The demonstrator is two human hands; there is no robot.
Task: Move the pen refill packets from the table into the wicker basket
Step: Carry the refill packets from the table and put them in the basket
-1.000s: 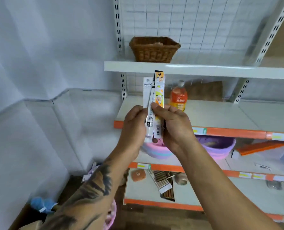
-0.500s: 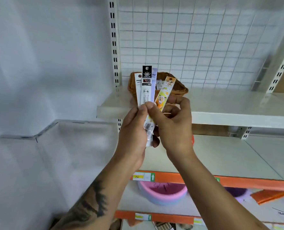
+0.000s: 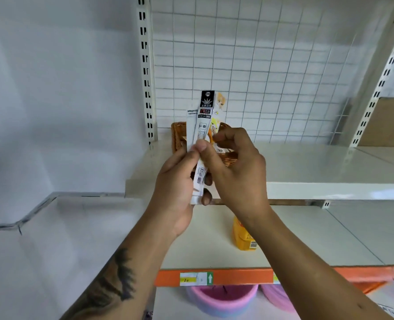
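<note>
Since the earlier frame the fanned pen refill packets (image 3: 204,125) have closed into an upright stack before the wicker basket (image 3: 178,137). Left hand (image 3: 176,181) grips them; right hand (image 3: 235,167) pinches one, which could slip onto the shelf (image 3: 329,172).

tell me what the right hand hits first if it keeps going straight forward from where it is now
Most likely the wicker basket on the top shelf: the right hand holds the refill packets directly before it. Depth is unclear, so the gap can't be judged.

packets (image 3: 204,125) – 3 | basket (image 3: 178,137) – 1 | bottle (image 3: 242,236) – 1 | tubs (image 3: 221,301) – 2
</note>
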